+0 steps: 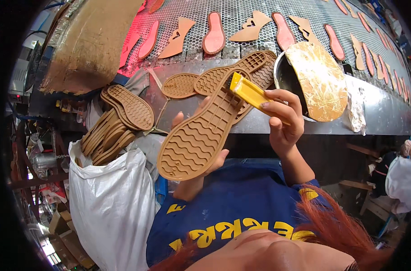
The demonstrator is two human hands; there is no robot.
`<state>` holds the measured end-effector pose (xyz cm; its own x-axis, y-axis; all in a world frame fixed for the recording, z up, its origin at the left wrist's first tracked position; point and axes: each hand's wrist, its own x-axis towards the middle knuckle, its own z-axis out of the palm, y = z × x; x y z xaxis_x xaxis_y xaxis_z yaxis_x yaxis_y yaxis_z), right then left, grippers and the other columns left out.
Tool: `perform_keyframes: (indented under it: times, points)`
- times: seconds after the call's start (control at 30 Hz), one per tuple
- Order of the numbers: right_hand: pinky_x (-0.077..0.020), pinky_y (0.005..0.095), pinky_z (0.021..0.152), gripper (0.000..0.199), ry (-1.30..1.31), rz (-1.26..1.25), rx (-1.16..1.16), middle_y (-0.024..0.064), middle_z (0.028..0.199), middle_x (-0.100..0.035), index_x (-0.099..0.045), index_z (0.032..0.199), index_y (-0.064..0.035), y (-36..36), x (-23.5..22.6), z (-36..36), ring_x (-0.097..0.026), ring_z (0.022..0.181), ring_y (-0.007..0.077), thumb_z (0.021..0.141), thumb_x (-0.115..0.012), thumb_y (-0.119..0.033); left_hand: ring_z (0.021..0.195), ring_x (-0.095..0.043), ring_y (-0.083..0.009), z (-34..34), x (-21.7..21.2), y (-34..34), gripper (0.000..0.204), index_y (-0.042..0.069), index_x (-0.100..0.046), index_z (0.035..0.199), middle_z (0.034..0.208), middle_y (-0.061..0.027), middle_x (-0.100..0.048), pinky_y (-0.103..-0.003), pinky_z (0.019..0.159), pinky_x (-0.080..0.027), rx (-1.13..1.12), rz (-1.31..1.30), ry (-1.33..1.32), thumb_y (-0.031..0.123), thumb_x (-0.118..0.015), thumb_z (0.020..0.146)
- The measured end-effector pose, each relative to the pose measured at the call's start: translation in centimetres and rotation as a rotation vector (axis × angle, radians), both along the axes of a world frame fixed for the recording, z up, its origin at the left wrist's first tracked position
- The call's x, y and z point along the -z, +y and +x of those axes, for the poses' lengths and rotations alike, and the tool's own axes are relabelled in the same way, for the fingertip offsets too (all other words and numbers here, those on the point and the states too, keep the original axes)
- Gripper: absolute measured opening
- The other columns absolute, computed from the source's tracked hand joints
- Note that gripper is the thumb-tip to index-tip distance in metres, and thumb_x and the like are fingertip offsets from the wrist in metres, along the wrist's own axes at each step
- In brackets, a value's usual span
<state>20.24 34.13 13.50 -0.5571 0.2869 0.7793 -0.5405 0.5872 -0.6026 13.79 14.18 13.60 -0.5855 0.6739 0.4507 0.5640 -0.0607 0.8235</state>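
Observation:
My left hand (194,180) holds a tan rubber shoe sole (201,133) from underneath, tread side up, tilted toward me. My right hand (284,122) grips a yellow-handled brush (249,92) whose head rests on the upper end of that sole. Two more tan soles (228,74) lie on the metal ledge just behind it. A black pot (287,77) with a glue-crusted flat lid (317,81) stands right of my right hand.
A white sack (113,203) at the left has a stack of tan soles (106,137) on it. Behind runs a mesh conveyor (232,13) carrying red insoles and tan cut pieces. A glue-stained board (92,40) leans at the upper left.

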Motion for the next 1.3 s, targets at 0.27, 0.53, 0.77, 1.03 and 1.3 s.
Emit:
perform_keyframes:
  times: [0.27,0.53,0.77,1.03,1.3]
  points:
    - [-0.0521,0.031,0.074,0.037,-0.012,0.073,-0.044,0.0173,0.106,-0.057,-0.065,0.097,-0.0009,-1.7,-0.6,0.7,-0.061,0.088,0.0241,0.085,-0.064,-0.036,0.14,-0.019,-0.011,0.1,-1.2,-0.2,0.075,0.015,-0.019,0.148,0.151,-0.0001,-0.027,-0.039,0.115,-0.008,0.396,0.41,-0.591,0.043,-0.051,0.086]
    - [-0.0506,0.028,0.075,0.039,-0.034,0.155,-0.2,0.0169,0.107,-0.055,-0.068,0.098,0.0014,-4.3,-1.3,1.8,-0.058,0.091,0.0222,0.08,-0.07,-0.033,0.137,-0.026,-0.0194,0.0,-1.5,0.6,0.063,0.017,-0.033,0.142,0.146,-0.0025,-0.035,-0.045,0.113,-0.012,-0.432,-0.811,0.773,0.047,-0.047,0.088]
    - [-0.052,0.0275,0.074,0.041,-0.014,0.188,-0.268,0.018,0.104,-0.055,-0.069,0.096,0.001,-6.6,-1.9,2.2,-0.059,0.087,0.0235,0.076,-0.073,-0.034,0.126,-0.041,-0.0219,0.1,1.8,1.2,0.056,0.01,-0.035,0.139,0.136,-0.0097,-0.043,-0.039,0.107,-0.03,-0.179,0.246,-0.438,0.043,-0.038,0.094]
    - [-0.0522,0.0264,0.071,0.04,0.017,0.231,-0.324,0.0161,0.098,-0.058,-0.07,0.09,-0.0011,-7.1,-3.0,2.2,-0.06,0.086,0.0234,0.074,-0.075,-0.037,0.117,-0.05,-0.0219,0.1,2.2,1.5,0.053,0.005,-0.036,0.136,0.13,-0.0123,-0.046,-0.033,0.101,-0.04,0.192,0.869,-1.15,0.029,-0.053,0.091]
    - [-0.0516,0.0271,0.078,0.044,-0.004,0.35,-0.45,0.0186,0.106,-0.052,-0.066,0.099,0.0012,-6.6,-3.8,2.3,-0.057,0.093,0.0219,0.081,-0.068,-0.039,0.126,-0.041,-0.0233,1.4,3.1,2.6,0.08,0.006,-0.029,0.129,0.134,-0.0133,-0.042,-0.036,0.107,-0.033,0.094,0.638,-0.733,0.004,-0.078,0.066]
